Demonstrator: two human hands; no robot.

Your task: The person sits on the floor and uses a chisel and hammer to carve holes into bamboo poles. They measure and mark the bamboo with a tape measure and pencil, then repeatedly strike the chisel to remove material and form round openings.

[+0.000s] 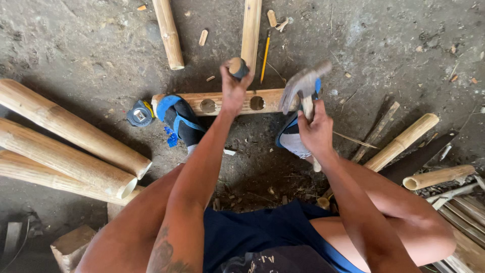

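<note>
My left hand [232,90] grips an upright tool with a round wooden butt and dark collar [237,66], held over a short bamboo piece [268,101] that lies crosswise on the ground. The bamboo piece has round holes [257,103] in its top. Raised beside it, the hammer [302,83] is held by my right hand [317,132] on its wooden handle, head blurred. Both my feet in blue-strapped sandals [179,119] rest against the bamboo piece, one at each end.
Three thick bamboo poles [70,151] lie at the left, more bamboo lengths [404,141] at the right. A tape measure [140,114] sits by my left foot. A yellow pencil [264,59] and two poles [169,33] lie beyond. Wood chips litter the dirt floor.
</note>
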